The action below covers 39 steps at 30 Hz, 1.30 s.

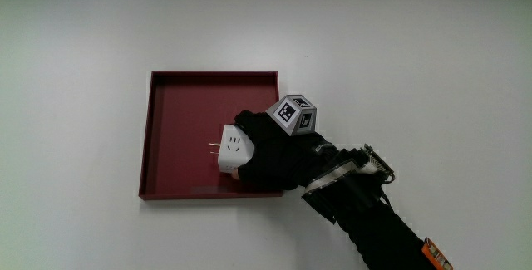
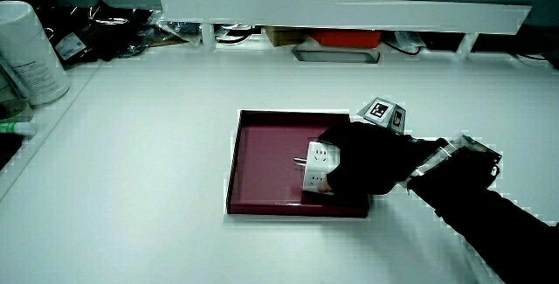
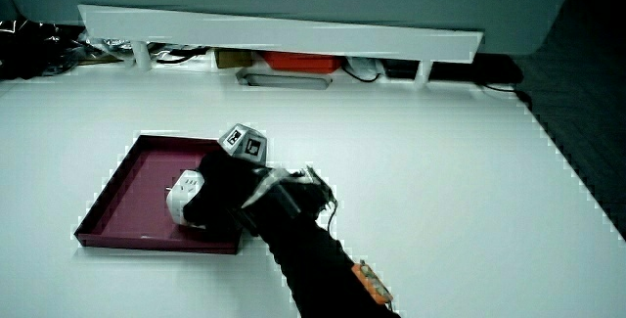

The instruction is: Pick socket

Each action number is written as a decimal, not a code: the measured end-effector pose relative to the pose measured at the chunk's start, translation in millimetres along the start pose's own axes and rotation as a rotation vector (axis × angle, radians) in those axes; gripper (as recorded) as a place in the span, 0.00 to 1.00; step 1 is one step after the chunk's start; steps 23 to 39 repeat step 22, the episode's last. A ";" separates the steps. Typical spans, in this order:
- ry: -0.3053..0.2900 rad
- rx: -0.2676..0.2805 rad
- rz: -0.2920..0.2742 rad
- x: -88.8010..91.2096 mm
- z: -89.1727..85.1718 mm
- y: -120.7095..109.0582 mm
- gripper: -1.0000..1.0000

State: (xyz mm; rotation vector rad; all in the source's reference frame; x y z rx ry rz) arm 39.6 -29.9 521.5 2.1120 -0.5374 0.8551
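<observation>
**Grip closed on socket in red tray**

A plain white counter [image 1: 75, 120] carries a shallow red tray [image 1: 179, 104]. Inside it, by the tray's edge nearest the person, the white socket [image 1: 233, 147] is clasped by the hand [image 1: 278, 158], fingers curled around it. A low white partition [image 2: 349, 9] lines the counter's edge.

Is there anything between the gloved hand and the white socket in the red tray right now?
Nothing visible does. The hand is already on the socket, its fingers wrapped around it inside the red tray. The tray holds nothing else, and the socket's prongs point away from the hand.
</observation>
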 end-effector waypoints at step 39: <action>0.127 0.049 0.154 1.3 69.3 -57.6 1.00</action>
